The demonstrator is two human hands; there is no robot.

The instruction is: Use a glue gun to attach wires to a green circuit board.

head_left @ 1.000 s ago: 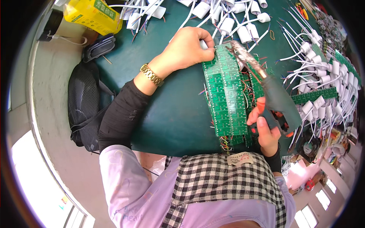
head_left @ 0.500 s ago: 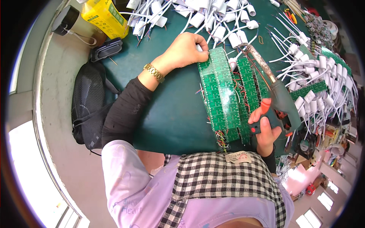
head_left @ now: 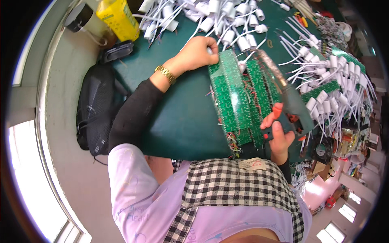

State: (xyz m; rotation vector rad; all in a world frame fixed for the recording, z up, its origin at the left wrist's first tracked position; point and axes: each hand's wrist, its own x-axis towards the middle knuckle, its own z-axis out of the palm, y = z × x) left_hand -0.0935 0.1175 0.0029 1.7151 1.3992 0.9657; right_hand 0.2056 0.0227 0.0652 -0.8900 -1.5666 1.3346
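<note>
My left hand [head_left: 197, 52] is closed at the far end of the green circuit board strips [head_left: 233, 91]. Between its thumb and fingers shows part of a small white lamp holder [head_left: 209, 50]; the rest is hidden by the fingers. My right hand [head_left: 279, 135] grips the handle of a dark soldering gun [head_left: 299, 111]. Its worn metal barrel [head_left: 272, 67] points away from me, over the right-hand strips, and its tip is near some white holders. Red and white wires [head_left: 233, 142] stick out from beneath the strips at their near end.
White lamp holders with wires [head_left: 216, 16] are heaped at the back, and more holders [head_left: 330, 71] lie on the right among board strips. To the left are a black mesh bag [head_left: 97, 107], a yellow carton [head_left: 117, 20] and a dark-lidded cup [head_left: 79, 17]. A small fan [head_left: 323, 150] stands at right.
The whole view has shifted slightly. The soldering gun's tip sits a little nearer to me and farther right of the strips' far end. Both hands keep their grips.
</note>
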